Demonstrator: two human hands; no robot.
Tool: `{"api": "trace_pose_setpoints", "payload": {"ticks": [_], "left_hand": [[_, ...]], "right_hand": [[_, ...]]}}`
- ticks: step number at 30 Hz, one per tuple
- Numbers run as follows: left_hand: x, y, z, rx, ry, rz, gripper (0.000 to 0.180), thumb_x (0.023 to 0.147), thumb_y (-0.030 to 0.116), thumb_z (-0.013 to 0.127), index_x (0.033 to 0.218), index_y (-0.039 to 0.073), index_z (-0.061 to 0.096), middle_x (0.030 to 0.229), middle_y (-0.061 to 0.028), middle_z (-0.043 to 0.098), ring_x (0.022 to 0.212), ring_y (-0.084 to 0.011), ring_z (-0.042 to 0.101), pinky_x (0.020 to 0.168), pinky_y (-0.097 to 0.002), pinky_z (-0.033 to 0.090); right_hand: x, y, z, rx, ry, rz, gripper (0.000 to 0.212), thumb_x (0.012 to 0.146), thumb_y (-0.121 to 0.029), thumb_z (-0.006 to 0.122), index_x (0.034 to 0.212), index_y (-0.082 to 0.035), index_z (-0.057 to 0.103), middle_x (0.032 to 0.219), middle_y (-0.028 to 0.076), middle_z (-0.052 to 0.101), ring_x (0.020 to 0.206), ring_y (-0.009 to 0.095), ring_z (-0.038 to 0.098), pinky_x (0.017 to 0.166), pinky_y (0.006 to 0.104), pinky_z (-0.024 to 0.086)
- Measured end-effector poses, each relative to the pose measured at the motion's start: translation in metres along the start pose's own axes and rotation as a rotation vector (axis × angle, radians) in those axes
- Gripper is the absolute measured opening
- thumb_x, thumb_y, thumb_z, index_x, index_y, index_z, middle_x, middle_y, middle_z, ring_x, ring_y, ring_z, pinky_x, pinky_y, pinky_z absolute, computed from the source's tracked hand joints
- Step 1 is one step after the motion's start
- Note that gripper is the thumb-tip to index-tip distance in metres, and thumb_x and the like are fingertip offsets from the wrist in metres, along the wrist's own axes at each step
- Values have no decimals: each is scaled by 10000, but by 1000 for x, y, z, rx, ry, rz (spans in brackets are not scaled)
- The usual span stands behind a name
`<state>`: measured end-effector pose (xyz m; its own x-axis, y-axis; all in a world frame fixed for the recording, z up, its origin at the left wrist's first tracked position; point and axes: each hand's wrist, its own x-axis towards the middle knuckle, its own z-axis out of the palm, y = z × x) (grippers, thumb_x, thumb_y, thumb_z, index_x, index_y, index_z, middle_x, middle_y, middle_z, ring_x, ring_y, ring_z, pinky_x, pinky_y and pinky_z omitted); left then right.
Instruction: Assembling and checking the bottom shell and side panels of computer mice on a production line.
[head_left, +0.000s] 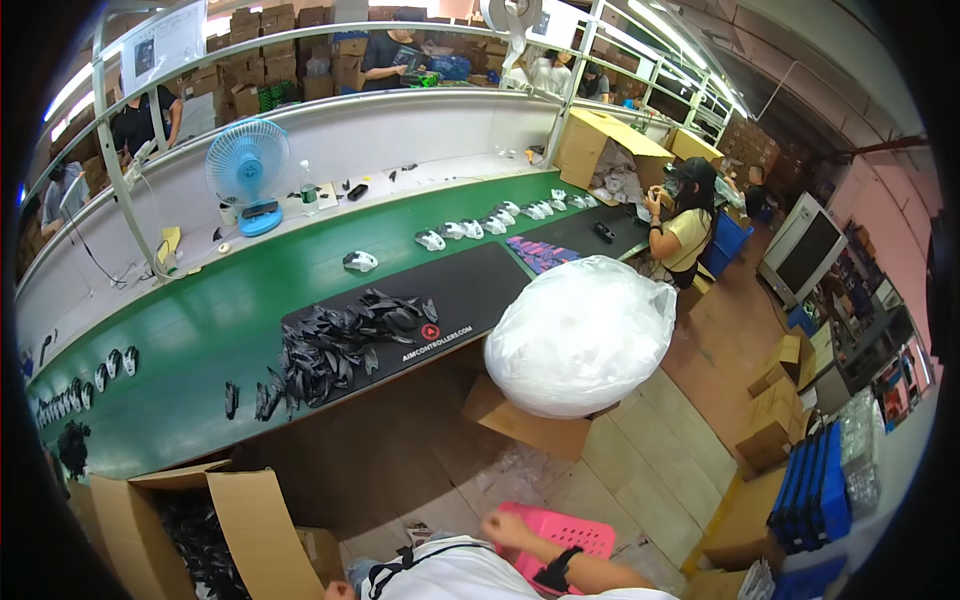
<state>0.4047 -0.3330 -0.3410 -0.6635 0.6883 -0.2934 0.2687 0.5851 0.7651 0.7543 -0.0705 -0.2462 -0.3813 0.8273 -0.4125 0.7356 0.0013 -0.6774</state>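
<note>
My right hand [508, 530] is low in the middle, in front of a pink perforated plastic piece [570, 532], perhaps a chair back or basket. Its fingers look curled; whether they grip anything is hidden. Of my left hand [340, 591] only a small part shows at the lower edge, its fingers out of sight. Left of it stands an open cardboard box [255, 530] full of black plastic parts [200, 540]. Ahead, a heap of curved black plastic pieces [335, 345] lies on a black mat [465, 290] on the green bench [160, 400].
A big white plastic bag [585, 335] bulges from a carton [530, 418] at the bench edge. Rows of white-and-black controller-like shells [470, 229] run along the bench. A blue fan [250, 175] stands behind. A person in a yellow top [688, 235] works at the far right.
</note>
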Motion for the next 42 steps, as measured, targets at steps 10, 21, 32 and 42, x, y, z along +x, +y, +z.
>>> {"api": "trace_pose_setpoints", "payload": {"ticks": [10,21,32,42], "left_hand": [[-98,-38,-57,171,-220,-85,77,771,80,612,802,10,603,705,-116,633,627,-182,612,592,-331,501],[-262,-95,-121,213,-125,-310,91,773,94,612,816,13,605,719,-123,635,636,-197,615,599,-342,502],[-357,-112,-94,183,-384,-381,106,775,107,612,829,16,608,733,-130,638,646,-212,618,606,-353,504],[-386,-75,-39,313,-463,-613,120,777,120,612,841,18,611,745,-136,640,654,-226,621,613,-363,505]], "right_hand": [[-55,98,68,86,-253,391,394,816,-337,508,998,-21,659,1027,219,637,972,347,605,844,407,462],[-165,156,106,47,-777,488,354,788,-280,531,993,-21,660,930,181,670,835,267,648,730,384,502],[-266,172,53,239,-1146,1089,358,773,-256,548,1027,-28,655,913,150,682,806,225,654,710,374,512],[-7,165,76,-986,-1081,89,370,850,-250,424,1135,-76,584,1129,175,607,1031,340,591,861,483,464]]}}
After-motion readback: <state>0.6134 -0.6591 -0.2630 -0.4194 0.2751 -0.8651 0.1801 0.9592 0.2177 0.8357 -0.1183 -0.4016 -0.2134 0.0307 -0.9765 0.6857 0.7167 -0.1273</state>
